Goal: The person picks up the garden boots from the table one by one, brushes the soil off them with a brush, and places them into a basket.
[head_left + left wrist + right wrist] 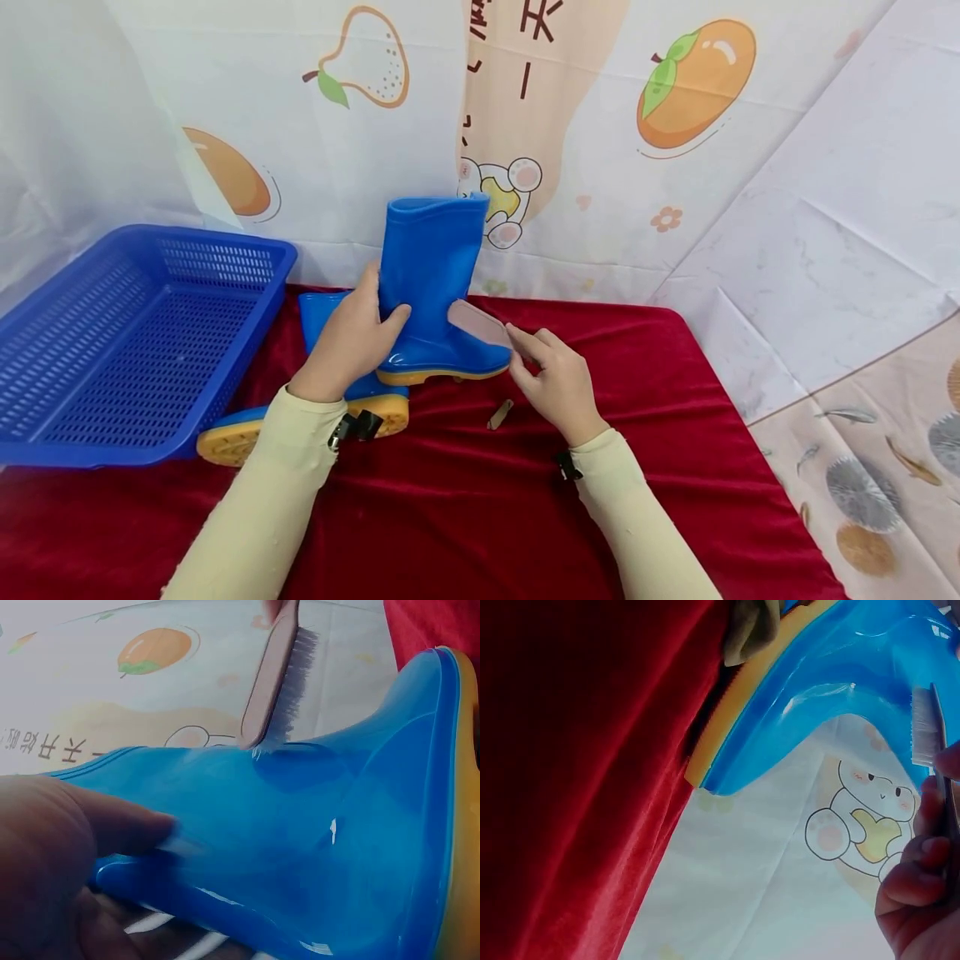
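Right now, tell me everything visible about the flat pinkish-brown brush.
The flat pinkish-brown brush has a smooth back, rounded at its free end, and dense pale bristles along one face; its material is uncertain. Pinched in the right hand's grip, it slants beside the front of the glossy blue rubber-looking boot. Whether its bristles touch the boot is unclear.

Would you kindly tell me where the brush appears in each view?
Head: brush just right of centre, overlapping the upright blue boot.
Left wrist: top, right of centre, bristles facing right.
Right wrist: near the right edge, bristles facing left.
Shared landmark: that blue boot, in all three.
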Demonstrator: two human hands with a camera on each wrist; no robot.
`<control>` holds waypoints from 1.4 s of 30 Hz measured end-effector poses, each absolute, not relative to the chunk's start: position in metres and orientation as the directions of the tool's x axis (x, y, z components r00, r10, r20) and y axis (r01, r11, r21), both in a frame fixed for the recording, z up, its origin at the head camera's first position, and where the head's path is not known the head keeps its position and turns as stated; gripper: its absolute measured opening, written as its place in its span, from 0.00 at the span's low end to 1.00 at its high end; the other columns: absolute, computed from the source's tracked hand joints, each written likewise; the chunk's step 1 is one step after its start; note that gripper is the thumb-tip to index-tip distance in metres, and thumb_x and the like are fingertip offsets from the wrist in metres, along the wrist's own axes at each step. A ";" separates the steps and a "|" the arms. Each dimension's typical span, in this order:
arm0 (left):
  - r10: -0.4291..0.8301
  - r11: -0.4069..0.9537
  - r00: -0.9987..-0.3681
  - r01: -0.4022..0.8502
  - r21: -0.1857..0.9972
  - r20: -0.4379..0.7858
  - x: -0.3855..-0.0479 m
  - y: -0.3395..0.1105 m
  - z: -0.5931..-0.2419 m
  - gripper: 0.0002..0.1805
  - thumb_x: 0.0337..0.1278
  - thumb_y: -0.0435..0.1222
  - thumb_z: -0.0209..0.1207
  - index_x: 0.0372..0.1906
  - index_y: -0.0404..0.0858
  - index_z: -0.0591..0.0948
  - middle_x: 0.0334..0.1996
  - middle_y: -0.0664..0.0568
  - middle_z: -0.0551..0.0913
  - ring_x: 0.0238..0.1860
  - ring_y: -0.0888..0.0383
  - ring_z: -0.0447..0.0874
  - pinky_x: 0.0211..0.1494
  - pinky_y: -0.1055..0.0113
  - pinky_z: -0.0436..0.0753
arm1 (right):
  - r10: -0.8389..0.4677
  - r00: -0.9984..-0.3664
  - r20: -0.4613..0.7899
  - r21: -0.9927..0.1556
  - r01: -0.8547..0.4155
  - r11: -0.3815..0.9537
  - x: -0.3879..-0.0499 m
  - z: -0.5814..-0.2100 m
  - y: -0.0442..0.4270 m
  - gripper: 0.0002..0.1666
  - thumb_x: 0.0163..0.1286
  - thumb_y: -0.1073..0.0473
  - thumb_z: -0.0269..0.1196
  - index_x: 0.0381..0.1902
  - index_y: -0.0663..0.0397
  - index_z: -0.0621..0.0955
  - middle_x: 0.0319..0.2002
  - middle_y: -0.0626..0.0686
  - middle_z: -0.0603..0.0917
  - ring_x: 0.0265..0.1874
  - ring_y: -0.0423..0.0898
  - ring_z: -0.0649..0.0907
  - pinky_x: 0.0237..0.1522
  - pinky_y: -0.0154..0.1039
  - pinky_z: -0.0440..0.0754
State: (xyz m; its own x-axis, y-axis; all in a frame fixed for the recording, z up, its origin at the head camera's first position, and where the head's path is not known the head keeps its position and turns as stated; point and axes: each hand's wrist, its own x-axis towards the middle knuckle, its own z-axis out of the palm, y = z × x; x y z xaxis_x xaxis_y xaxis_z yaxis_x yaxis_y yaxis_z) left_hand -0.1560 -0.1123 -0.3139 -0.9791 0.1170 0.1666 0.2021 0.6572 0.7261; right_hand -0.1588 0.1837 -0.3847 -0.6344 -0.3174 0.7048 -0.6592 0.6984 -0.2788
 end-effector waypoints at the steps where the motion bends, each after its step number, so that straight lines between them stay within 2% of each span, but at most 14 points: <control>1: 0.108 0.667 -0.982 0.187 0.722 0.154 -0.156 -0.113 -0.314 0.32 0.78 0.43 0.53 0.75 0.33 0.58 0.70 0.33 0.72 0.66 0.33 0.75 0.66 0.33 0.75 | -0.310 -0.642 0.702 -0.285 -0.651 0.704 -0.159 -0.385 0.184 0.20 0.68 0.60 0.66 0.57 0.50 0.88 0.29 0.48 0.82 0.23 0.39 0.77 0.21 0.36 0.74; 5: 0.097 0.676 -0.981 0.190 0.712 0.169 -0.156 -0.112 -0.316 0.26 0.78 0.43 0.54 0.69 0.33 0.65 0.65 0.34 0.77 0.62 0.35 0.79 0.64 0.35 0.77 | -0.282 -0.655 0.701 -0.303 -0.631 0.714 -0.158 -0.385 0.186 0.15 0.68 0.59 0.66 0.51 0.52 0.88 0.31 0.48 0.83 0.26 0.39 0.79 0.24 0.37 0.77; 10: 0.067 0.647 -0.959 0.253 0.719 0.277 -0.155 -0.106 -0.319 0.20 0.76 0.43 0.58 0.63 0.37 0.73 0.59 0.38 0.83 0.56 0.40 0.84 0.57 0.40 0.82 | -0.224 -0.652 0.724 -0.369 -0.642 0.672 -0.158 -0.383 0.186 0.14 0.70 0.60 0.66 0.52 0.56 0.84 0.33 0.50 0.82 0.27 0.41 0.76 0.27 0.38 0.77; 13: 0.040 0.636 -0.936 0.294 0.714 0.350 -0.154 -0.102 -0.321 0.15 0.75 0.42 0.60 0.56 0.38 0.76 0.43 0.42 0.87 0.43 0.45 0.86 0.45 0.48 0.84 | -0.176 -0.637 0.751 -0.399 -0.649 0.648 -0.157 -0.381 0.186 0.14 0.70 0.60 0.67 0.51 0.57 0.84 0.33 0.52 0.82 0.27 0.43 0.76 0.29 0.40 0.79; 15: 0.026 0.639 -0.917 0.322 0.699 0.398 -0.154 -0.100 -0.322 0.12 0.74 0.41 0.61 0.52 0.38 0.77 0.30 0.43 0.82 0.33 0.47 0.83 0.35 0.54 0.79 | -0.167 -0.631 0.758 -0.398 -0.650 0.648 -0.156 -0.380 0.186 0.13 0.69 0.60 0.67 0.50 0.57 0.85 0.34 0.52 0.83 0.28 0.43 0.77 0.30 0.40 0.80; 17: 0.008 0.646 -0.898 0.341 0.683 0.441 -0.153 -0.100 -0.323 0.10 0.74 0.40 0.61 0.50 0.38 0.77 0.23 0.45 0.77 0.27 0.48 0.79 0.30 0.56 0.73 | -0.175 -0.629 0.757 -0.391 -0.652 0.649 -0.156 -0.378 0.185 0.12 0.69 0.59 0.66 0.48 0.56 0.85 0.35 0.52 0.84 0.28 0.42 0.77 0.31 0.40 0.81; 19: -0.011 0.651 -0.879 0.356 0.671 0.477 -0.153 -0.101 -0.324 0.11 0.73 0.39 0.61 0.51 0.37 0.78 0.26 0.43 0.81 0.28 0.47 0.81 0.31 0.55 0.77 | -0.179 -0.630 0.755 -0.391 -0.653 0.648 -0.157 -0.378 0.184 0.11 0.69 0.58 0.65 0.47 0.56 0.85 0.34 0.51 0.84 0.27 0.42 0.77 0.30 0.40 0.81; 23: -0.046 0.648 -0.841 0.385 0.657 0.538 -0.152 -0.102 -0.324 0.14 0.72 0.39 0.63 0.56 0.36 0.81 0.43 0.41 0.90 0.39 0.44 0.89 0.37 0.51 0.84 | -0.129 -0.628 0.767 -0.410 -0.635 0.654 -0.157 -0.376 0.183 0.10 0.70 0.58 0.64 0.45 0.57 0.84 0.30 0.51 0.81 0.24 0.43 0.74 0.27 0.39 0.76; 25: -0.061 0.640 -0.825 0.400 0.656 0.562 -0.152 -0.102 -0.323 0.14 0.72 0.39 0.63 0.54 0.35 0.81 0.42 0.39 0.90 0.38 0.43 0.89 0.34 0.52 0.82 | -0.081 -0.629 0.773 -0.431 -0.615 0.660 -0.158 -0.376 0.183 0.10 0.70 0.58 0.64 0.44 0.58 0.82 0.28 0.52 0.80 0.23 0.45 0.73 0.26 0.40 0.74; 29: -0.115 0.613 -0.801 0.408 0.677 0.587 -0.153 -0.102 -0.322 0.12 0.71 0.39 0.63 0.49 0.34 0.81 0.33 0.39 0.88 0.34 0.45 0.87 0.31 0.55 0.80 | -0.029 -0.637 0.770 -0.461 -0.587 0.665 -0.158 -0.377 0.185 0.09 0.71 0.57 0.63 0.40 0.59 0.81 0.24 0.54 0.78 0.20 0.45 0.70 0.23 0.40 0.70; 32: -0.161 0.574 -0.796 0.405 0.711 0.583 -0.154 -0.104 -0.322 0.12 0.71 0.39 0.64 0.48 0.34 0.81 0.38 0.39 0.89 0.40 0.44 0.89 0.41 0.50 0.87 | -0.058 -0.653 0.755 -0.461 -0.591 0.662 -0.159 -0.378 0.187 0.08 0.69 0.56 0.62 0.36 0.56 0.81 0.20 0.53 0.75 0.18 0.42 0.68 0.21 0.40 0.67; 35: -0.175 0.548 -0.797 0.408 0.730 0.577 -0.155 -0.104 -0.321 0.13 0.71 0.39 0.64 0.51 0.34 0.81 0.48 0.40 0.89 0.49 0.42 0.89 0.49 0.43 0.87 | -0.113 -0.666 0.737 -0.440 -0.600 0.669 -0.159 -0.380 0.188 0.06 0.67 0.56 0.63 0.33 0.52 0.81 0.19 0.49 0.74 0.18 0.40 0.67 0.21 0.38 0.67; 38: -0.159 0.554 -0.794 0.420 0.719 0.587 -0.156 -0.103 -0.322 0.13 0.70 0.39 0.64 0.51 0.34 0.82 0.48 0.39 0.89 0.48 0.42 0.89 0.47 0.44 0.87 | -0.134 -0.673 0.728 -0.428 -0.598 0.678 -0.160 -0.381 0.189 0.06 0.66 0.56 0.63 0.32 0.50 0.81 0.19 0.46 0.73 0.18 0.39 0.67 0.20 0.38 0.67; 42: -0.168 0.544 -0.779 0.437 0.716 0.603 -0.156 -0.103 -0.322 0.11 0.70 0.38 0.64 0.49 0.34 0.82 0.42 0.40 0.89 0.41 0.44 0.90 0.42 0.48 0.87 | -0.058 -0.672 0.738 -0.461 -0.565 0.685 -0.161 -0.380 0.190 0.07 0.68 0.56 0.64 0.34 0.54 0.81 0.19 0.49 0.74 0.17 0.40 0.67 0.20 0.38 0.67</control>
